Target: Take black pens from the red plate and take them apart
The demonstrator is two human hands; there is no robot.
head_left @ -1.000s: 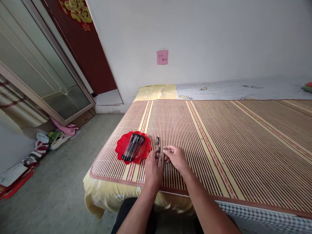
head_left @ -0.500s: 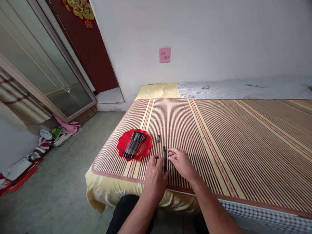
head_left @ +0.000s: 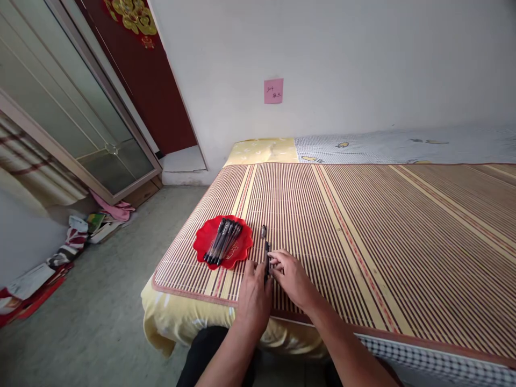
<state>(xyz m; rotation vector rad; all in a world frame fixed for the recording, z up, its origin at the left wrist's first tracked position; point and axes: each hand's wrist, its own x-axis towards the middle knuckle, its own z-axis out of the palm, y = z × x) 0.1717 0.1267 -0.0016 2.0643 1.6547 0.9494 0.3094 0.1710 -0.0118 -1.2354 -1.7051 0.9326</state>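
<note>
A black pen (head_left: 266, 252) stands out between my two hands, pointing away from me over the striped mat. My left hand (head_left: 253, 293) is closed around its near part from the left, with the thumb side against it. From the right, the bent fingers of my right hand (head_left: 292, 277) press on the same pen. The lower end of the pen is hidden by my fingers. Just beyond its far end lies a small black pen cap (head_left: 263, 231) on the mat. Several dark pens (head_left: 223, 240) lie side by side on a red scalloped plate (head_left: 201, 244), left of my hands.
The bamboo mat (head_left: 290, 204) covers a bed with a yellow sheet (head_left: 181, 314) hanging over its near edge. A pink note (head_left: 273, 91) is stuck on the wall behind. At left, a glass-panelled door (head_left: 92, 123) leans beside assorted items on the floor.
The pen has shifted slightly left. My right hand has moved left and its fingers have closed onto the pen. My left hand stays at the pen; plate and cap lie as before.
</note>
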